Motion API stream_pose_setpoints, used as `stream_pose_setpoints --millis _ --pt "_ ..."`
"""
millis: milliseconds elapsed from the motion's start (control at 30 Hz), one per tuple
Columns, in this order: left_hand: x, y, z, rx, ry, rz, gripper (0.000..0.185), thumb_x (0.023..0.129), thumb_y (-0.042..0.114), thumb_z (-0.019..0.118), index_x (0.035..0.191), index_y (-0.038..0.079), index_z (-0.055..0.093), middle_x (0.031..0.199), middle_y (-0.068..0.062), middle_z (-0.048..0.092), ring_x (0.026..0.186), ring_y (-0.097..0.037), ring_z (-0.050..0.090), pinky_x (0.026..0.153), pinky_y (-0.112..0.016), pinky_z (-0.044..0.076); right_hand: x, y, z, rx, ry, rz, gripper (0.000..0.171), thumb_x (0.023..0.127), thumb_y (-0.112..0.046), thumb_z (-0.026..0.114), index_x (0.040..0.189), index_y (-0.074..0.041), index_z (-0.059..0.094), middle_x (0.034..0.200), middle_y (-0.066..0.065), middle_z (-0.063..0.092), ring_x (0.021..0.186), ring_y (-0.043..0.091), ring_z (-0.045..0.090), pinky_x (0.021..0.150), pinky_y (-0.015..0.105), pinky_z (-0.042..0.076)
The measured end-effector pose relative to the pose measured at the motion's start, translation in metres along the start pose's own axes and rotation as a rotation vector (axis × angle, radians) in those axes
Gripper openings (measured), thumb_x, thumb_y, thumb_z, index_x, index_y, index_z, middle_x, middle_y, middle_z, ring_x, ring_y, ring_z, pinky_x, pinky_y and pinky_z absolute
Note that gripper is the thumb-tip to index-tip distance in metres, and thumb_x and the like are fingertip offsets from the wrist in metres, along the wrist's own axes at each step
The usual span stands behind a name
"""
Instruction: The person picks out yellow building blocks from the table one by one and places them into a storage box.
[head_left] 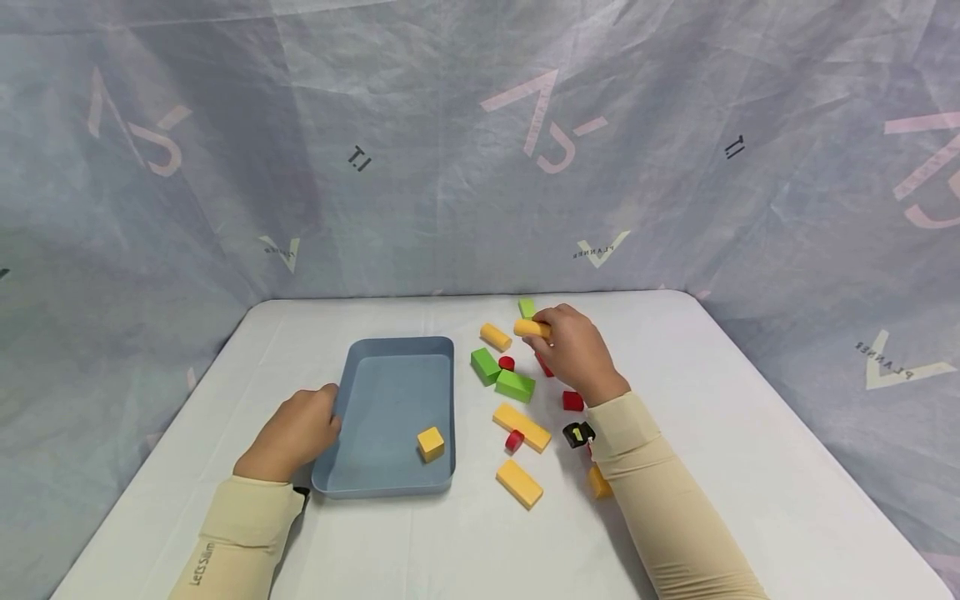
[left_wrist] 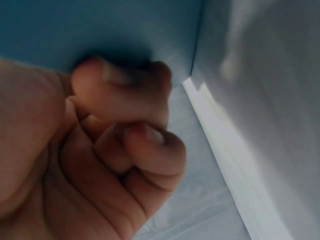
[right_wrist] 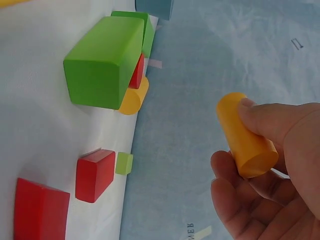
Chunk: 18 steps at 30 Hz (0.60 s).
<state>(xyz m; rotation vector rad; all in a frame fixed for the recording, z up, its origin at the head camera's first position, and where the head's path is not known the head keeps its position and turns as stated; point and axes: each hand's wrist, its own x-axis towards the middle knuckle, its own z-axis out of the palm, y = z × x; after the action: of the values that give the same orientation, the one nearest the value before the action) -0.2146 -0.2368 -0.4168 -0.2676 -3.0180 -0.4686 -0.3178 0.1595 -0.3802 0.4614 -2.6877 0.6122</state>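
My right hand (head_left: pixel 573 346) is raised over the far end of a scatter of blocks and pinches a yellow cylinder (head_left: pixel 531 328) between thumb and fingertips. The right wrist view shows that cylinder (right_wrist: pixel 247 135) held clear of the table, in my right hand (right_wrist: pixel 270 170). My left hand (head_left: pixel 300 429) sits at the left rim of a blue tray (head_left: pixel 390 346). In the left wrist view the left hand (left_wrist: pixel 125 130) has its fingers curled in a fist against the tray's outer wall (left_wrist: pixel 100 30), with nothing inside them. A yellow cube (head_left: pixel 431 442) lies in the tray.
Right of the tray lie two green blocks (head_left: pixel 486 365) (head_left: pixel 515 385), a second yellow cylinder (head_left: pixel 495 336), a red cube (head_left: pixel 573 401), yellow planks (head_left: pixel 522 427) (head_left: pixel 519 483) and a black numbered piece (head_left: pixel 578 434). A grey cloth wall surrounds the white table (head_left: pixel 750 467).
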Motion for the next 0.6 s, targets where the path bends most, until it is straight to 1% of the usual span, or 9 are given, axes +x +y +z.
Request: stream_pose_setpoints --millis 367,600 --pt "0.000 -0.001 0.000 -0.003 -0.004 -0.009 0.030 0.092 -0.001 0.063 0.119 -0.015 0.061 0.095 -0.026 0.071 0.074 -0.023 0.066 0.061 -0.039 0.053 -0.002 -0.006 0.001 -0.009 0.022 -0.057 0.037 0.093 -0.030 0.079 0.121 -0.008 0.071 0.110 0.006 0.067 0.086 0.022 0.059 0.080 0.038 0.055" --pt "0.000 -0.001 0.000 -0.001 -0.008 -0.008 0.030 0.092 0.000 0.063 0.119 -0.015 0.061 0.094 -0.026 0.071 0.074 -0.024 0.066 0.061 -0.039 0.053 -0.004 -0.012 -0.001 0.004 0.026 -0.097 0.034 0.095 -0.025 0.075 0.122 -0.005 0.070 0.118 0.009 0.065 0.092 0.023 0.062 0.086 0.040 0.057"
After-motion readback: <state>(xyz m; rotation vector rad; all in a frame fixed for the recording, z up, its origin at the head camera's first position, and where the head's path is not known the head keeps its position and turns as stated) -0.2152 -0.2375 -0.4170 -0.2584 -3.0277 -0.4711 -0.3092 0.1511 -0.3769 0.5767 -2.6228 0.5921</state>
